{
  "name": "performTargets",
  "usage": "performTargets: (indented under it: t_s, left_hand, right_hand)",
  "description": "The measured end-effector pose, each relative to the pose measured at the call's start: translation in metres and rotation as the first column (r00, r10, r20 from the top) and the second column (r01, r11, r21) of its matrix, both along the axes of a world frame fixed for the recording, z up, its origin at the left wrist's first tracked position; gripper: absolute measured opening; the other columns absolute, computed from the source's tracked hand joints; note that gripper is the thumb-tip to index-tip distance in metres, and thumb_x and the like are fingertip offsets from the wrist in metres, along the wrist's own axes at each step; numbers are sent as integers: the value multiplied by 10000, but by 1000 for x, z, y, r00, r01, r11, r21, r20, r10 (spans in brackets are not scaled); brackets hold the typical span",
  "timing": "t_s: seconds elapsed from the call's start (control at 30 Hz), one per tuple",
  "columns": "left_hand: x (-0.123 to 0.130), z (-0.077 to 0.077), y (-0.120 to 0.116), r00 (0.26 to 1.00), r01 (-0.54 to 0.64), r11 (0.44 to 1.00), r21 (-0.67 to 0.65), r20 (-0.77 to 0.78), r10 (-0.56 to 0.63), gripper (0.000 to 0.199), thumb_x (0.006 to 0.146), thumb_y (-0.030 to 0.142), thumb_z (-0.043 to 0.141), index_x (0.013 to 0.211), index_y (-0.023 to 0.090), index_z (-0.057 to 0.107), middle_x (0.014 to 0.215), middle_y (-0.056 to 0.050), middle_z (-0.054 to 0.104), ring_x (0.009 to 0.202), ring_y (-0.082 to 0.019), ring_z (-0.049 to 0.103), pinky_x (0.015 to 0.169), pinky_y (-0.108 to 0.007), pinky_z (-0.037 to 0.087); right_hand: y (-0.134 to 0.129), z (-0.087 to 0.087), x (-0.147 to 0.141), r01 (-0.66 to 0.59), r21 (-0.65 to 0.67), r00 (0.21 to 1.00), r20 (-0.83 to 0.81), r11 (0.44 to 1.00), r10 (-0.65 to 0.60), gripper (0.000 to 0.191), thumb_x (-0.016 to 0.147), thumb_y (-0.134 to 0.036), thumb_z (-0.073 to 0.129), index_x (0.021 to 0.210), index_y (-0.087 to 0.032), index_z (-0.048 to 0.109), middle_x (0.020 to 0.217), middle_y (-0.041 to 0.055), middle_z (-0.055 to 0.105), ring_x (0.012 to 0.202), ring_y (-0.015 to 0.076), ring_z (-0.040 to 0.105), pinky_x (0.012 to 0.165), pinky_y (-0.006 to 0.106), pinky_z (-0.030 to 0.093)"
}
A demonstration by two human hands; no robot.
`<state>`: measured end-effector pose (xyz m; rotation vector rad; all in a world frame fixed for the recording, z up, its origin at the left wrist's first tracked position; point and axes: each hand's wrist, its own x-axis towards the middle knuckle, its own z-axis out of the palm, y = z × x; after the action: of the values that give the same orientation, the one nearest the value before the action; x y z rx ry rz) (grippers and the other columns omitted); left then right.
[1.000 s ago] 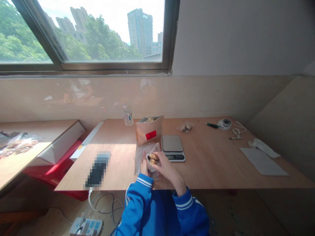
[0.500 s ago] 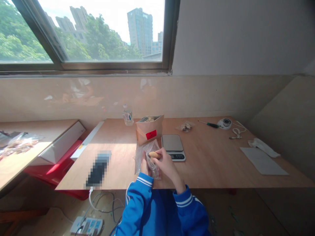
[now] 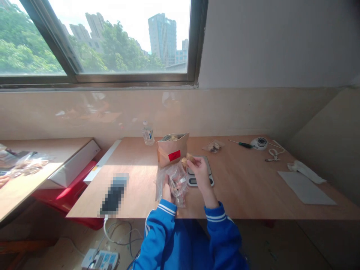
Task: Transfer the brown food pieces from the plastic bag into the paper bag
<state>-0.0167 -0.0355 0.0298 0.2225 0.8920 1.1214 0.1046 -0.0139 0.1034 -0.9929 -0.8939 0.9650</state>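
Observation:
My left hand (image 3: 167, 191) is closed on a clear plastic bag (image 3: 177, 183), which lies crumpled on the table in front of me. My right hand (image 3: 199, 170) pinches a tan, dried-looking piece (image 3: 185, 161) between thumb and fingers; its exact kind is unclear. It is held above the near left part of a kitchen scale (image 3: 207, 167), partly covering it. Just behind the plastic bag stands an open kraft paper pouch (image 3: 165, 153) with a red label. Tan pieces show in its mouth.
A water bottle (image 3: 147, 134) stands behind the pouch. Farther right are a small bag of dried pieces (image 3: 214, 146), a screwdriver (image 3: 244, 144), a white dome camera (image 3: 258, 143) and a white sheet (image 3: 305, 187). A pixelated phone-like object (image 3: 114, 195) lies left, with a cable running down.
My right hand has moved up and right, away from the plastic bag, carrying the tan piece toward the scale. My left hand stays on the bag. The view has shifted slightly.

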Motion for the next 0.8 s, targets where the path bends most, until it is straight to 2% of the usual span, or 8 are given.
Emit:
performTargets:
  t_s: [0.1, 0.17, 0.27, 0.37, 0.43, 0.53, 0.63, 0.8]
  left_hand:
    - [-2, -2, 0, 1000, 25, 1000, 6, -7, -25, 683, 830, 603, 341, 981, 8, 641, 582, -125, 649, 461, -205, 607, 474, -316, 500]
    - [-2, -4, 0, 1000, 9, 1000, 9, -21, -9, 665, 829, 595, 354, 953, 14, 656, 531, -101, 625, 433, -182, 589, 450, -281, 483]
    - [-2, -10, 3, 998, -38, 999, 5, -55, 38, 622, 823, 578, 390, 878, 27, 671, 476, -79, 596, 405, -162, 566, 415, -245, 454]
    - [-2, -15, 5, 994, -71, 997, -6, -82, 70, 602, 814, 578, 407, 824, 39, 674, 461, -73, 589, 381, -149, 546, 393, -231, 438]
    - [-2, -17, 6, 993, -77, 997, -14, -86, 76, 608, 806, 593, 412, 819, 44, 675, 470, -74, 594, 378, -146, 543, 395, -232, 442]
    - [-2, -17, 6, 995, -73, 997, -16, -74, 72, 617, 796, 609, 419, 829, 49, 675, 473, -72, 591, 382, -149, 545, 402, -240, 449]
    - [-2, -16, 6, 997, -62, 998, -10, -50, 62, 600, 807, 593, 420, 835, 51, 676, 456, -57, 570, 370, -131, 528, 396, -218, 430]
    - [-2, -14, 5, 998, -44, 999, 5, -34, 44, 612, 815, 591, 405, 861, 42, 670, 477, -70, 589, 376, -127, 532, 388, -203, 411]
  right_hand:
    - [42, 42, 5, 103, 155, 994, 7, 983, -105, 376, 656, -365, 721, 872, -193, 465, 892, 46, 644, 821, 178, 642, 742, 343, 544]
    - [70, 68, 3, 186, 273, 976, 63, 944, -211, 342, 690, -355, 692, 882, -195, 458, 896, 43, 627, 811, 160, 632, 746, 315, 534]
    - [100, 89, -6, 126, 405, 932, 265, 905, -248, 267, 732, -317, 645, 872, -209, 444, 845, 17, 610, 772, 148, 617, 697, 284, 519]
    - [110, 85, -16, -51, 421, 814, 542, 905, -207, 195, 756, -292, 612, 844, -214, 456, 767, -7, 586, 703, 147, 588, 649, 275, 489]
    - [109, 76, -19, -115, 406, 745, 639, 907, -191, 157, 780, -292, 582, 847, -214, 463, 751, -7, 578, 687, 148, 573, 642, 272, 468]
    - [105, 68, -17, -161, 377, 702, 694, 912, -163, 120, 819, -292, 531, 890, -219, 468, 781, 6, 586, 704, 156, 567, 644, 265, 441]
    - [100, 71, -12, -201, 326, 642, 756, 924, -127, 140, 829, -300, 521, 936, -220, 478, 806, 14, 596, 727, 165, 563, 658, 265, 421]
    - [93, 81, -7, -202, 302, 430, 882, 932, -193, 162, 856, -340, 503, 878, -199, 579, 882, 51, 593, 881, 193, 529, 831, 334, 362]
